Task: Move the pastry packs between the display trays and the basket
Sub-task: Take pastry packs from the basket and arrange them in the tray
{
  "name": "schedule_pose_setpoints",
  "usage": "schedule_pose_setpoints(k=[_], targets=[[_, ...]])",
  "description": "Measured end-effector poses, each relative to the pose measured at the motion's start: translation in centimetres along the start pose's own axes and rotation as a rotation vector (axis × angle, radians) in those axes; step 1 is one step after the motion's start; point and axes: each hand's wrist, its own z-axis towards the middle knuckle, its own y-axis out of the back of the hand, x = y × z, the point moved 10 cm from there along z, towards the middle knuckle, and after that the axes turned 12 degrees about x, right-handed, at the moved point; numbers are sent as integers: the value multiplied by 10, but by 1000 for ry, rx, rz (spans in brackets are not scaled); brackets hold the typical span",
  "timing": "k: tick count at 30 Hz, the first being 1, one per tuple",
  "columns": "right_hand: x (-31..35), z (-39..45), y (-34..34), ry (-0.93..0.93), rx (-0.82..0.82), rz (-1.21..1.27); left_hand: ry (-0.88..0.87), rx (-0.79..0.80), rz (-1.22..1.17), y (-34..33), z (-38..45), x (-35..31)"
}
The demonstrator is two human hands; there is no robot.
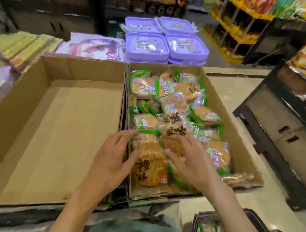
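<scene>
Both hands reach into the near end of the right cardboard tray (235,122), fingers spread and relaxed, clamped on nothing. The left hand (110,159) has its thumb against the left edge of the nearest pastry pack (149,167), with its forefinger stretched over the tray's left wall. The right hand (190,162) lies with its fingers over the packs beside it, its thumb at that same pack's right edge. The two hands stand a little apart, the pack between them.

That pack lies flat, its long axis running from the near wall toward the far one, dark printed characters on its near half and a small label at its near right corner. The other pastry packs (168,99) fill the tray in a loose heap, lying at all angles, round golden pastries in clear wrappers with green edging; some overlap the one between the hands at its far end.

The left cardboard tray (44,129) stands touching the right one, wall to wall. Beyond both are stacked purple lidded tubs (167,45) and flat printed packages (92,46). A dark basket (249,216) shows at the bottom right, with green-edged packs inside. Shelving with yellow goods (238,27) rises at the far right.
</scene>
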Motion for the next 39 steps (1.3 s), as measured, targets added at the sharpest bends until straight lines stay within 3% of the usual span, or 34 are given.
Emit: schedule_pose_setpoints(k=[3, 10, 14, 20, 24, 28, 32, 35, 39], targets=[[-1, 40, -4, 113, 179, -80, 159, -10, -22, -5, 10, 8], [28, 105, 6, 379, 167, -131, 281, -42, 66, -10, 31, 22], [43, 146, 0, 398, 227, -197, 339, -1, 55, -14, 38, 35], [50, 213, 25, 370, 26, -113, 355, -9, -98, -16, 43, 37], [47, 283, 22, 238, 222, -156, 357, -18, -159, -19, 46, 40], [51, 312, 9, 230, 470, -187, 323, -28, -201, -24, 49, 36], [51, 312, 21, 225, 415, -237, 303, -83, -270, -24, 55, 32], [53, 291, 49, 253, 263, -154, 285, -71, -199, -22, 63, 29], [32, 253, 81, 236, 139, 194, 182, -88, 64, -4, 88, 16]])
